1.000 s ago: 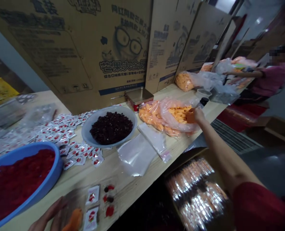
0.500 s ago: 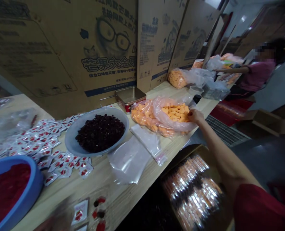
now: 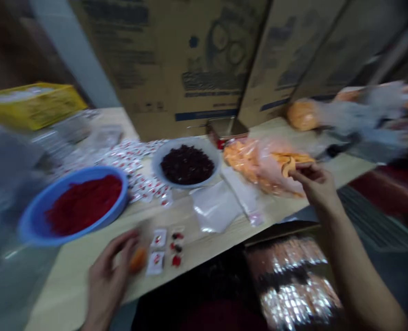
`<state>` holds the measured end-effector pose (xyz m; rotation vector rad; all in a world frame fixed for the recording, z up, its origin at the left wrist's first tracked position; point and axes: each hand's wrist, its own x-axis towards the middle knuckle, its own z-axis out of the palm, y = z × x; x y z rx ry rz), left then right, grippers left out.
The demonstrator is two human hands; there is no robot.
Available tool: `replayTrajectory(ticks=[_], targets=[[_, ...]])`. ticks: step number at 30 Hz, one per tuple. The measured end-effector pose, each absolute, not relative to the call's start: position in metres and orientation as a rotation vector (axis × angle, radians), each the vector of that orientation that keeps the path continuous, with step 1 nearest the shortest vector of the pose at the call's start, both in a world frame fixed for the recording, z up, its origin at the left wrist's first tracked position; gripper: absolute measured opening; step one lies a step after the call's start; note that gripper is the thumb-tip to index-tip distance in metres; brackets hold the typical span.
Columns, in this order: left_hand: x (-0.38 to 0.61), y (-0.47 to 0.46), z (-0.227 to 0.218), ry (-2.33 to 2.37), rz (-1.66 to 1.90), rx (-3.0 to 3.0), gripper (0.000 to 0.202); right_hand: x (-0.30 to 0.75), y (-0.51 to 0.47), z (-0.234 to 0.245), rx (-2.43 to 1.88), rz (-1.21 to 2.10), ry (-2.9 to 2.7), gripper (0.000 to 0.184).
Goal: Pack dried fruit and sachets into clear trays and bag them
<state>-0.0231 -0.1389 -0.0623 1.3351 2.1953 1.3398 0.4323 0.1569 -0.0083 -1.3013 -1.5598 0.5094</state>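
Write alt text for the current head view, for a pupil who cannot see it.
The right hand pinches a curved orange piece near a bag of more; the left hand is at a clear tray with sachets. A blue basin stands beyond.

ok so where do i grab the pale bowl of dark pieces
Probably by the near rim of the pale bowl, coming from your side: its wall slopes out to a wide lip with bare table in front, while packets crowd its left and a tin stands behind its right.

- Oval blue plastic basin (image 3: 123,197): left on pale wooden desk (image 3: 66,280).
- Round whitish plastic bowl (image 3: 157,164): between basin and transparent plastic bag (image 3: 254,158).
- Tall brown cardboard boxes (image 3: 165,59): behind bowl.
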Motion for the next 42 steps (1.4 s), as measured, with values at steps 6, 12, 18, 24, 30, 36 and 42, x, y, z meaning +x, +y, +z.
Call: replayTrajectory(ticks=[6, 12, 18, 24, 30, 36, 42], targets=[[-0.016, -0.093, -0.021, 1.609, 1.352, 1.229, 0.036, 0.179, 0.031, -0.054, -0.728, 1.717, -1.457, 0.029], [-0.054, -0.122, -0.028, 1.679, 1.397, 1.075, 0.03, 0.069, -0.014, -0.08, -0.481, 2.009, -1.394, 0.018], [-0.058, -0.139, -0.063, 2.016, 1.215, 1.088, 0.011, 0.077, -0.017, -0.109, -0.58, 1.642, -1.853, 0.011], [-0.055, -0.144, -0.067, 2.144, 1.011, 1.316, 0.013, 0.078, -0.021, -0.115, -0.49, 1.348, -2.139, 0.017], [-0.051, -0.15, -0.07, 2.185, 0.866, 1.577, 0.025, 0.084, -0.022, -0.109, -0.493, 1.178, -2.282, 0.021], [-0.055, -0.153, -0.072, 2.251, 0.986, 1.325, 0.022, 0.095, -0.032, -0.103, -0.552, 1.028, -2.424, 0.016], [-0.05, -0.146, -0.079, 2.481, 0.797, 1.448, 0.018, 0.093, -0.035, -0.109, -0.53, 0.859, -2.487, 0.018]])
